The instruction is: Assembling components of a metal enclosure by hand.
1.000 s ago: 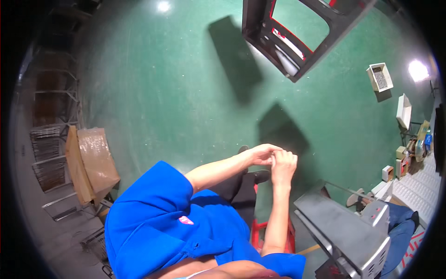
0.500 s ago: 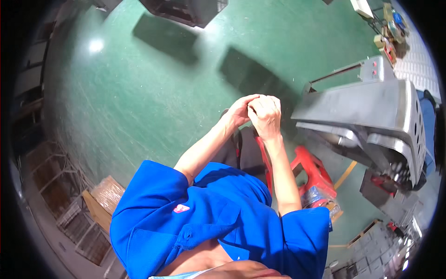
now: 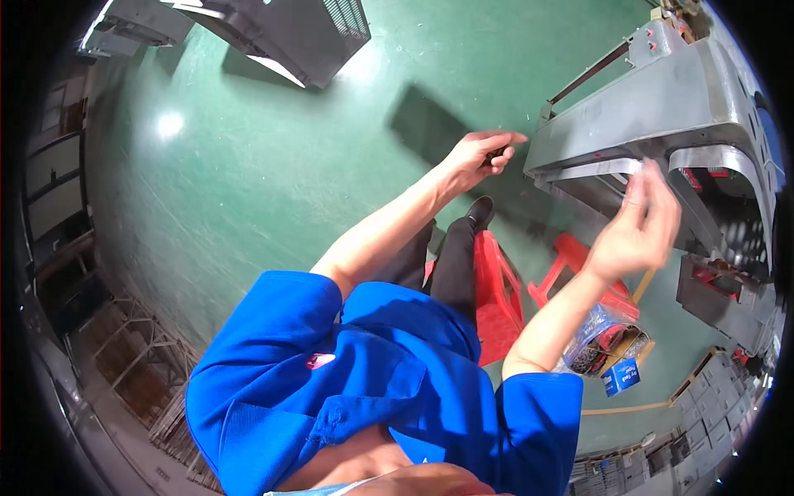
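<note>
My left hand is out in front, its fingers curled around some small dark pieces and its index finger pointing right. What kind of pieces they are is too small to tell. My right hand is raised at the front edge of a large grey sheet-metal housing, near its curved cut-outs. Motion smears these fingers, so anything in them cannot be made out. The housing has a bent, rounded right end and small red spots on its upper bracket.
Red plastic stools stand by my legs. On one sits a clear bag of small parts, with a blue box beside it. A dark perforated metal casing stands at the far left, and grey stacked parts lie at lower right.
My hands were together in front of me and have parted. The right swung right to the housing; the left shifted slightly right and forward. The view has turned, showing more of the stools and casing.
</note>
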Action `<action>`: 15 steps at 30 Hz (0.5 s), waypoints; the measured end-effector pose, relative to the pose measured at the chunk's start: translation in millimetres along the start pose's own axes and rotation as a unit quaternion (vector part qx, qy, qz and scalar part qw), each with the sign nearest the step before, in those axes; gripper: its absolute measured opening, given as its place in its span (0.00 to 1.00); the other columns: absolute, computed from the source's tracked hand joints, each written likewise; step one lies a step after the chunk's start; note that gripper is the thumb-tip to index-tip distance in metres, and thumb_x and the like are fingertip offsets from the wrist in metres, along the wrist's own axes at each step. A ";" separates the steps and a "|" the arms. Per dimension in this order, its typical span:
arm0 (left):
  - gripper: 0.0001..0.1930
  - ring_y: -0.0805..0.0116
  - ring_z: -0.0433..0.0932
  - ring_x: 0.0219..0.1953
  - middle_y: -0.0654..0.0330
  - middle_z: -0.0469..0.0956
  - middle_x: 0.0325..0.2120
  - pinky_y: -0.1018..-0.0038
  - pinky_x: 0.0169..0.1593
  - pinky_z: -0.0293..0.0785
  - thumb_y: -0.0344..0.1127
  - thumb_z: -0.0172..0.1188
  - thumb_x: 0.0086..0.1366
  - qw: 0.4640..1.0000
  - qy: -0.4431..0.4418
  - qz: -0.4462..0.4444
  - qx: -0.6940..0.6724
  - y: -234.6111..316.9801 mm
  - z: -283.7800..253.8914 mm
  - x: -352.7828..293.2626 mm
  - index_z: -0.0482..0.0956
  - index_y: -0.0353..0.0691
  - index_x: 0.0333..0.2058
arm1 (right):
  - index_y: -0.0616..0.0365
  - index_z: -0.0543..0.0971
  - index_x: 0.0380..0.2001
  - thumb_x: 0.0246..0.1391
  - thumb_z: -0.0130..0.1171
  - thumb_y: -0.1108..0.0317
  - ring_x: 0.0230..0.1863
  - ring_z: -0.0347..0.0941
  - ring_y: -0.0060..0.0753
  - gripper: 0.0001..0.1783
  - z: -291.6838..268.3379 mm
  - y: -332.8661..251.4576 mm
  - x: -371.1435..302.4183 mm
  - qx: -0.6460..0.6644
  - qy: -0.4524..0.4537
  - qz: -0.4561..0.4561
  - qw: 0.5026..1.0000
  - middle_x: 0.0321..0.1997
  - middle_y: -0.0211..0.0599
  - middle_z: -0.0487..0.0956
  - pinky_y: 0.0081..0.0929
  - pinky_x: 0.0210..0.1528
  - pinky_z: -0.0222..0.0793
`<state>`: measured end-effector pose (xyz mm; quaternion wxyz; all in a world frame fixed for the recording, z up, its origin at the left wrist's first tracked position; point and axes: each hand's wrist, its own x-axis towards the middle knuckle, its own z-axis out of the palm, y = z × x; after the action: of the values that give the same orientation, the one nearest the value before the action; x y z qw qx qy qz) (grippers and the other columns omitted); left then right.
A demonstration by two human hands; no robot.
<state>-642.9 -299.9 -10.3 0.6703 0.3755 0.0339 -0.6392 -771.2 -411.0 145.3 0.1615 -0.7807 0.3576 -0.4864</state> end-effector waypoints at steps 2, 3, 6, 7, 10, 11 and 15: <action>0.17 0.82 0.59 0.21 0.69 0.69 0.23 0.83 0.24 0.55 0.33 0.49 0.65 0.999 -0.042 0.004 0.022 -1.8 12.5 18.8 0.71 0.35 0.51 | 0.67 0.80 0.27 0.41 0.66 0.81 0.30 0.76 0.31 0.07 -11.1 6.9 22.8 0.011 0.077 -0.030 0.997 0.30 0.38 0.81 0.25 0.35 0.74; 0.17 0.82 0.59 0.20 0.69 0.69 0.22 0.83 0.24 0.55 0.32 0.48 0.65 0.997 -0.056 -0.002 0.044 -3.8 20.9 25.4 0.71 0.35 0.52 | 0.68 0.80 0.26 0.40 0.68 0.81 0.29 0.76 0.30 0.07 -19.9 11.2 34.7 -0.036 0.084 -0.098 0.991 0.29 0.38 0.81 0.24 0.34 0.74; 0.22 0.82 0.58 0.19 0.69 0.68 0.22 0.83 0.22 0.53 0.31 0.47 0.64 0.993 -0.085 -0.001 0.080 -15.8 39.1 41.5 0.66 0.37 0.57 | 0.58 0.83 0.25 0.36 0.71 0.76 0.27 0.72 0.25 0.09 -27.1 25.2 56.7 -0.171 0.085 -0.267 0.945 0.24 0.28 0.77 0.24 0.31 0.69; 0.23 0.83 0.58 0.19 0.69 0.68 0.22 0.84 0.22 0.53 0.31 0.47 0.64 0.991 -0.090 0.009 0.097 -20.5 45.3 46.4 0.65 0.39 0.59 | 0.54 0.84 0.24 0.35 0.73 0.73 0.25 0.69 0.23 0.09 -29.3 30.9 62.2 -0.235 0.093 -0.315 0.915 0.22 0.23 0.75 0.24 0.30 0.66; 0.24 0.83 0.58 0.19 0.69 0.68 0.21 0.84 0.22 0.54 0.31 0.46 0.65 0.988 -0.086 0.034 0.124 -35.2 52.2 48.8 0.62 0.41 0.60 | 0.45 0.85 0.22 0.32 0.75 0.67 0.23 0.63 0.22 0.09 -24.9 39.0 65.6 -0.282 0.111 -0.334 0.893 0.19 0.16 0.68 0.24 0.28 0.57; 0.24 0.83 0.59 0.19 0.69 0.68 0.21 0.84 0.22 0.54 0.31 0.46 0.65 0.988 -0.083 0.045 0.126 -39.1 52.4 50.0 0.62 0.41 0.60 | 0.45 0.85 0.22 0.31 0.75 0.66 0.23 0.62 0.22 0.09 -24.0 41.8 66.7 -0.288 0.112 -0.341 0.888 0.19 0.16 0.68 0.24 0.28 0.56; 0.23 0.83 0.59 0.19 0.68 0.69 0.21 0.83 0.22 0.57 0.30 0.45 0.65 0.983 -0.063 0.078 0.156 -45.0 50.2 50.5 0.64 0.43 0.60 | 0.43 0.85 0.20 0.31 0.75 0.65 0.22 0.61 0.22 0.08 -22.4 52.6 75.5 -0.303 0.116 -0.367 0.872 0.17 0.14 0.66 0.24 0.26 0.53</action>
<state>-695.2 -364.9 -21.6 0.6523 0.4361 -0.1376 -0.6044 -791.4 -499.3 173.0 -0.3156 -0.8042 0.1916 -0.4659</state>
